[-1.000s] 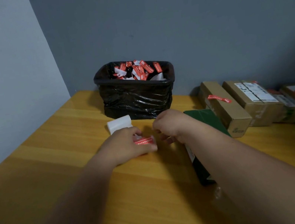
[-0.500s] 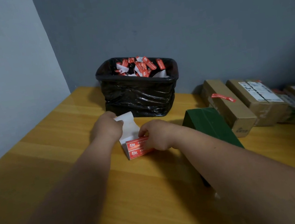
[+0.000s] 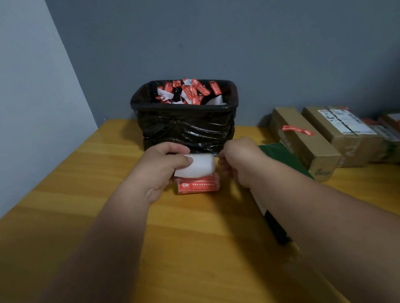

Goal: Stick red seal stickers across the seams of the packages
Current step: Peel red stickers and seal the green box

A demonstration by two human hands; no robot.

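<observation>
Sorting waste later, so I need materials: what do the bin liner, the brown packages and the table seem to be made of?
Bin liner: thin black plastic film, glossy; it wrinkles and catches highlights.
Brown packages: likely cardboard, matte kraft brown with sharp folded edges; one carries a red seal sticker.
Table: looks like wood or wood laminate, yellow with grain streaks and a slight sheen.

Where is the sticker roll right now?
Head view, centre: the sticker roll is gripped by the left hand just before the black bin, beside the right hand.
</observation>
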